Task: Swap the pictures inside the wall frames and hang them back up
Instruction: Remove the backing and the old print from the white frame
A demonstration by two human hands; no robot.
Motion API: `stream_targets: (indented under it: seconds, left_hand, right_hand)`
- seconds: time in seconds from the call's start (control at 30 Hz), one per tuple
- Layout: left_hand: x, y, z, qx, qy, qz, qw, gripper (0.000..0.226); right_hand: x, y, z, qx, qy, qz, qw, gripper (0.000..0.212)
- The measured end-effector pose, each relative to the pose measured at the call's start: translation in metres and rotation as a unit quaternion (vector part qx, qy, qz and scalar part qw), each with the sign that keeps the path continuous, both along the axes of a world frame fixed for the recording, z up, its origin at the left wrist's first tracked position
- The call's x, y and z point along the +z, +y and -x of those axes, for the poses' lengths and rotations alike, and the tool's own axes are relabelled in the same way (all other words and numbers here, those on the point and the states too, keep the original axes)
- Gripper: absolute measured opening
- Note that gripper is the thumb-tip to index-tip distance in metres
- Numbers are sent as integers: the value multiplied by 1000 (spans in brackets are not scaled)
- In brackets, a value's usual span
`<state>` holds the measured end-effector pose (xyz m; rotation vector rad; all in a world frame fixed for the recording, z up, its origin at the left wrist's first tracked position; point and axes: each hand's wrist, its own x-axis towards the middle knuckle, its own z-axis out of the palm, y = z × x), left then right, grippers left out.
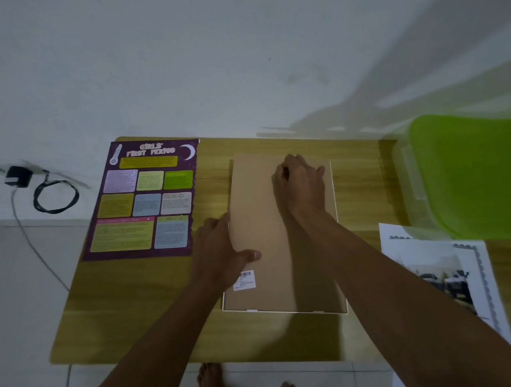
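Observation:
A picture frame lies face down in the middle of the wooden table, its brown backing board up, with a white barcode sticker near its left edge. My left hand holds the frame's left edge, thumb lying on the board. My right hand rests on the upper part of the board with its fingers curled; what they touch is hidden. A purple poster with coloured boxes lies flat to the left of the frame. A black-and-white picture lies at the right.
A green plastic lid or bin sits at the table's back right, overlapping the black-and-white picture's top. A black charger with a coiled cable hangs on the white wall at the left. My bare feet stand on the tiled floor below the table's near edge.

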<state>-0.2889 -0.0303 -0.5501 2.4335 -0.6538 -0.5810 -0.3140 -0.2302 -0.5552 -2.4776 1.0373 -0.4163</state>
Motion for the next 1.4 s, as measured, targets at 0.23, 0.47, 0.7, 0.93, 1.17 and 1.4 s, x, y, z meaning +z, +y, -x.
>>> stream_targets:
  seconds: [0.23,0.47,0.7,0.93,1.17,1.4]
  left_hand:
    - [-4,-6,3,15,3,40,999,87]
    - [-11,-13,-2,79,59,86,991,87]
    - [-18,-13,-5,111,81,104,985,89]
    - [-17,-17,-9,102,71,91,988,86]
    - [-15,-22,-12,101,64,55,991,92]
    - [-7,-18,-16,96,76,54,991,93]
  right_hand:
    - [3,-13,3,32,27,-21,999,26]
    - [8,-17,6,49,-15,-50,997,24]
    - [15,-38,35,-3,-60,-188,980,56]
    - [-10,-54,74,-70,33,-207,975,19]
    - [-12,-54,81,-60,27,-216,974,40]
    - [8,-41,87,-18,-56,-401,914,89]
